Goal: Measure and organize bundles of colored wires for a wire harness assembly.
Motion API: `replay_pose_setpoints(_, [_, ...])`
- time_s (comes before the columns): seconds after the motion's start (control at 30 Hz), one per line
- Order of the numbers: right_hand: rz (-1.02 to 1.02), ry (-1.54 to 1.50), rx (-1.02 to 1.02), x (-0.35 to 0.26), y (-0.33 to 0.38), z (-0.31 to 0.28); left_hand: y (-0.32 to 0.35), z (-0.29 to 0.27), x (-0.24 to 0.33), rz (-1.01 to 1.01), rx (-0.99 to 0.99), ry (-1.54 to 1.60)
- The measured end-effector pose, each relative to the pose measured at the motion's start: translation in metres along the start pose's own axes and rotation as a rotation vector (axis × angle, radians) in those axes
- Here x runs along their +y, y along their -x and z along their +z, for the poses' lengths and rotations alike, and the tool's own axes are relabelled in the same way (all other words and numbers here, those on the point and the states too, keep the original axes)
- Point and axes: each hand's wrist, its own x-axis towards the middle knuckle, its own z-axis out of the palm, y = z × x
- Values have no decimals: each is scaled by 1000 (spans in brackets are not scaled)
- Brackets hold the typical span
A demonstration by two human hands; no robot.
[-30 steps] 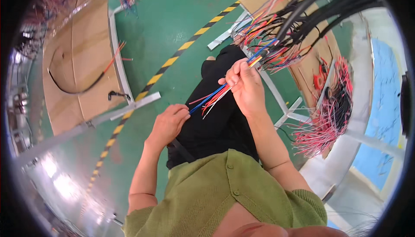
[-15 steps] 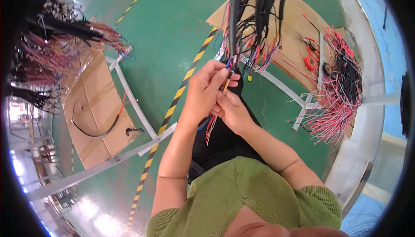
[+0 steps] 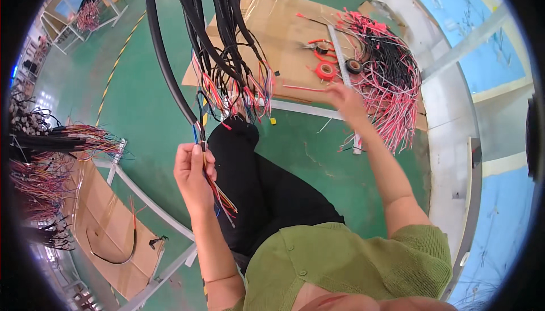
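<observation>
My left hand (image 3: 194,176) is closed round the end of a thick black cable (image 3: 166,72), just below where its sheath stops. Loose coloured wires (image 3: 222,196) hang out under the fingers over my black trousers. My right hand (image 3: 351,109) is stretched out to the near edge of a cardboard sheet (image 3: 278,19). Its fingers are smeared by motion, at the end of a short red and white wire (image 3: 304,88); whether they grip it does not show. Beyond the hand lie a red tape roll (image 3: 325,72), a black tape roll (image 3: 353,66) and a red-handled tool (image 3: 323,55).
More black cables (image 3: 226,21) hang at the top, their coloured ends fanned over the cardboard. A heap of red, white and black wires (image 3: 392,84) lies at the right. On the left are another cardboard sheet (image 3: 108,220), wire bundles (image 3: 42,169) and a metal frame (image 3: 150,197).
My right hand has left the cable and moved right to the cardboard. The left hand still holds the cable. The view has shifted to the right.
</observation>
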Motion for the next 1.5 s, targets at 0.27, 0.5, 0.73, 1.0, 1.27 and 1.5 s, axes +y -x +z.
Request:
replay_pose_setpoints(0.27, [-291,445,297,174,-94,-35,-11,3,-4,-116,-36,98])
replay_pose_setpoints(0.5, [-216,451,157,161,-101,-31,-12,-9,0,-138,-53,191])
replay_pose_setpoints(0.73, [-250,436,46,159,-98,-35,-12,-15,1,-138,-94,169])
replay_pose_setpoints(1.0, [-184,181,344,149,-104,-49,-13,-9,-2,-150,-72,183])
replay_pose_setpoints(1.27, [-384,608,445,110,-123,-10,-12,-12,-9,-84,-76,174])
replay_pose_setpoints(1.5, [15,563,122,151,-169,6,-16,0,-6,-196,-164,233])
